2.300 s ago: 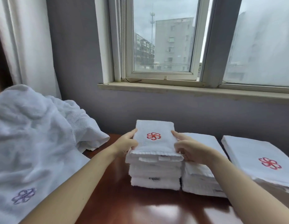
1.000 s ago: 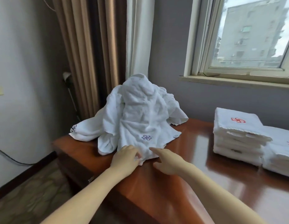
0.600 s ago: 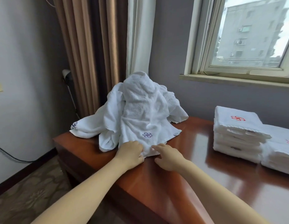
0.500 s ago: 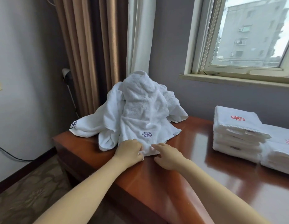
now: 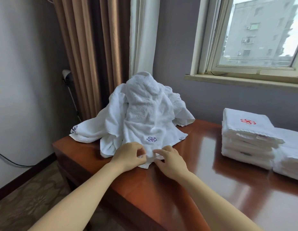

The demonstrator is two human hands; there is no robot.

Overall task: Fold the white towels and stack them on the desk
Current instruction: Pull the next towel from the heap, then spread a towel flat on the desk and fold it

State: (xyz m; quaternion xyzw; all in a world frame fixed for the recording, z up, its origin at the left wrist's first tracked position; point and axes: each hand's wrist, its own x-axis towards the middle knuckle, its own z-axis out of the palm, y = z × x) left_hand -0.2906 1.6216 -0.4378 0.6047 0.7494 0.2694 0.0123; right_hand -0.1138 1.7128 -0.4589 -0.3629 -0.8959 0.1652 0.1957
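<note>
Two grips, my left grip (image 5: 128, 155) and right grip (image 5: 171, 161), pinch the near hem of a towel (image 5: 144, 129) heaped at the left of the surface (image 5: 153, 189). I should lift slowly, shaking it free before folding.

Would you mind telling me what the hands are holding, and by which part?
The left hand and right hand both pinch the unfolded towel by its near edge, below the purple emblem.

Behind the far left corner of the bench (image 5: 203, 155) hang brown curtains (image 5: 88, 47) and a white curtain (image 5: 141, 39), a window (image 5: 255, 34) above its far edge, a black cable (image 5: 14, 164) low on the left wall (image 5: 19, 80).
</note>
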